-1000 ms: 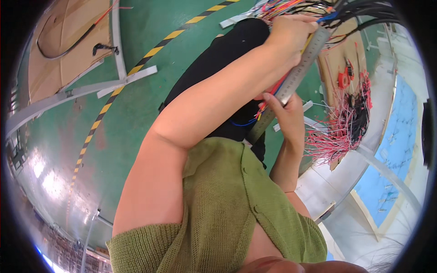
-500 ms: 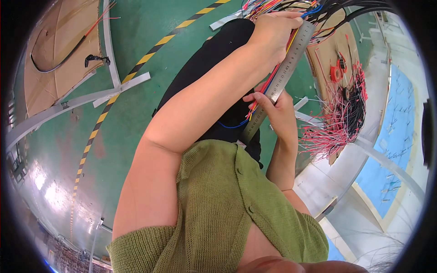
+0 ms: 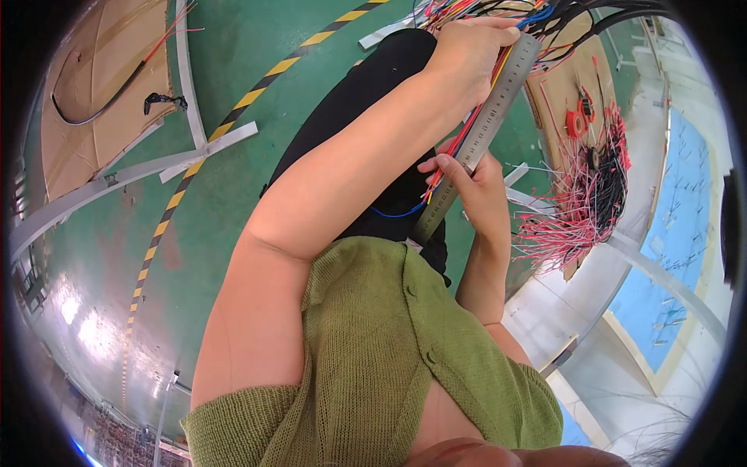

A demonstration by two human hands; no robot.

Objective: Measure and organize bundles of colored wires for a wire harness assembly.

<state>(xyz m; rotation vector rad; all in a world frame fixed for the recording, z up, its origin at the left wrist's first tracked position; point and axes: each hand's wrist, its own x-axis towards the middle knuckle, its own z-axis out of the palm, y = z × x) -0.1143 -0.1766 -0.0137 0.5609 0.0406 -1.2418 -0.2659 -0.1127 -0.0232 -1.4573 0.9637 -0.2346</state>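
A long steel ruler (image 3: 498,103) slants from my lap up to the black cables. Along its left side runs a bundle of thin red, yellow and blue wires (image 3: 433,187), its loose ends close to my right hand. My left hand (image 3: 469,56) pinches the wires beside the ruler's far end; its palm side is hidden. Lower down, my right hand (image 3: 484,191) is closed round the ruler and wires, thumb on top. One blue wire (image 3: 397,215) curves away over my black-trousered leg.
Thick black cables (image 3: 615,23) and coloured wires lie at the top. To the right, a pile of red, white and black wires (image 3: 595,194) sits by a red tape roll (image 3: 576,123). A blue board (image 3: 673,233) stands farther right; cardboard (image 3: 109,78) lies upper left beside metal framing (image 3: 101,185).
The ruler's far end has shifted very slightly to the right. Both hands keep nearly the same place and hold.
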